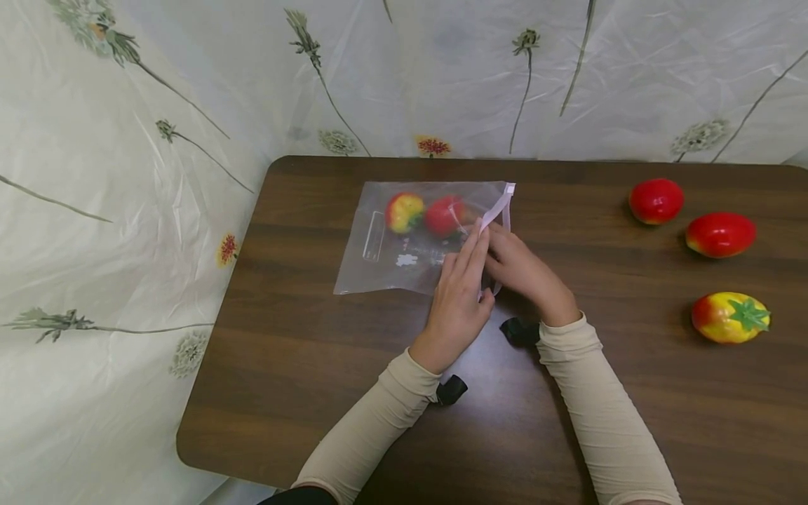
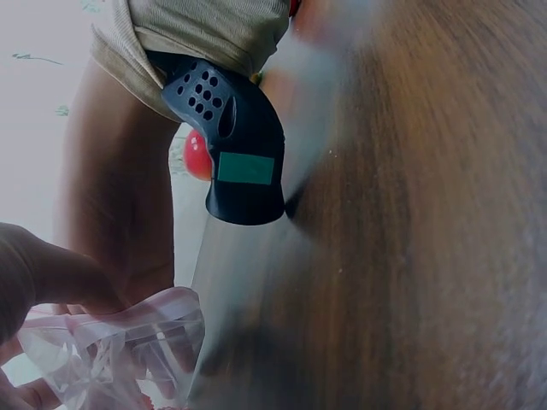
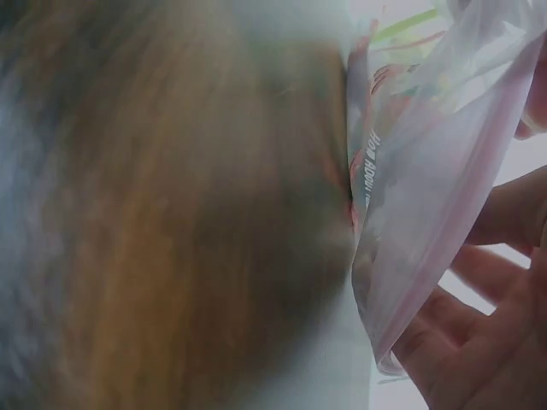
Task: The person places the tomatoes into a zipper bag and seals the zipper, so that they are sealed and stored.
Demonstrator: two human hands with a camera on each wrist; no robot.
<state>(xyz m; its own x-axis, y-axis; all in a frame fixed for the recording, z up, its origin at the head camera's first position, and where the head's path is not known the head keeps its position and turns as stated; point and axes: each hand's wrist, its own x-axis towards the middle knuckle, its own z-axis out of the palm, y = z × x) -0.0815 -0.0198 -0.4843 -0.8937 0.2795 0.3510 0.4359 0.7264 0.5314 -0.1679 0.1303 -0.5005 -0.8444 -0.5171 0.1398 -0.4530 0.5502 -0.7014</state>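
Observation:
A clear zip bag (image 1: 353, 266) with a pink seal lies on the brown table. Inside it are a yellow-and-red toy fruit (image 1: 404, 212) and a red toy fruit (image 1: 444, 215). My left hand (image 1: 459, 298) holds the bag's mouth at its right end, long fingers along the pink seal and thumb apart on the near side. My right hand (image 1: 527, 270) reaches into the mouth from the right; its fingertips are partly hidden by the plastic and the left hand. In the right wrist view the pink-edged lip (image 3: 461, 196) gapes beside fingers (image 3: 453, 325).
To the right on the table (image 1: 606, 393) sit a red toy fruit (image 1: 656, 201), another red one (image 1: 721, 234) and a yellow-red one with a green leaf (image 1: 731, 318). A flower-print sheet (image 1: 442, 70) hangs behind the table's far edge. Each wrist carries a black camera (image 1: 521, 332).

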